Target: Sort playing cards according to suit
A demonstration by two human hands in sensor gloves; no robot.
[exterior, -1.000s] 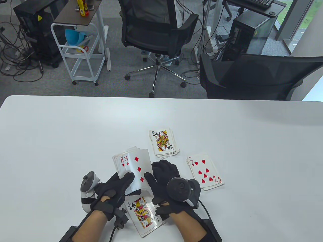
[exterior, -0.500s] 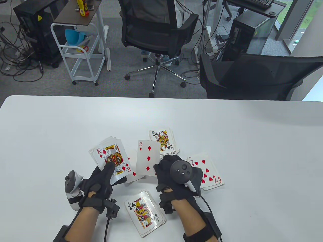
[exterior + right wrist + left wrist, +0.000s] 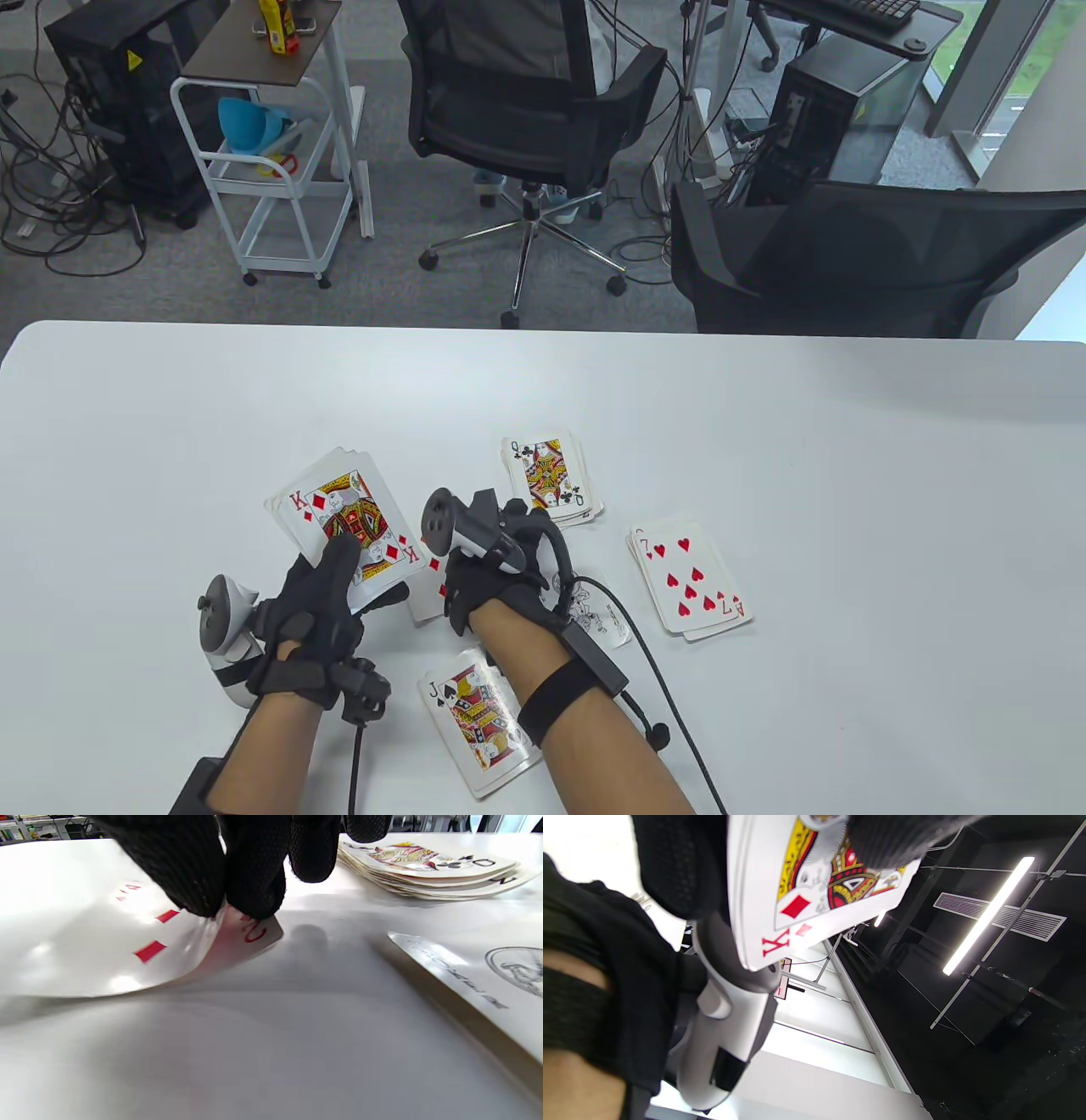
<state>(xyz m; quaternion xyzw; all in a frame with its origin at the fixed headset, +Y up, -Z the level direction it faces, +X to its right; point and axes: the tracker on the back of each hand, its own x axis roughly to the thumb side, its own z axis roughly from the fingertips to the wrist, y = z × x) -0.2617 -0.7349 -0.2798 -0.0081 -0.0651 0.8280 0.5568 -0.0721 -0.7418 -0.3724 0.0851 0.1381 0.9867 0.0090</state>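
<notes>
My right fingers (image 3: 254, 878) pinch the corner of a diamond card (image 3: 140, 946), bowing it against the worktop (image 3: 848, 475); the index reads as a three, judged from the curl of the numeral. In the table view my right hand (image 3: 492, 560) sits at centre frame, palm turned down, over the diamond pile (image 3: 428, 594), whose red pips show just left of the wrist. I judge the card is being laid onto that pile, low and flat so it lands square.

My left fingers (image 3: 335, 564) are curled round the undealt stack (image 3: 344, 522), thumb across the king of diamonds on its face; the left wrist view confirms the grip. The stack is held face up so the next suit reads at once.

Around the hands lie the sorted piles, well apart so suits do not mix: the club pile (image 3: 551, 480), queen on top, above the right hand; the heart pile (image 3: 691, 581), seven on top, at right; the spade pile (image 3: 484, 713), jack on top, under my right forearm. A face-down card (image 3: 598, 620) lies beside the wrist.
</notes>
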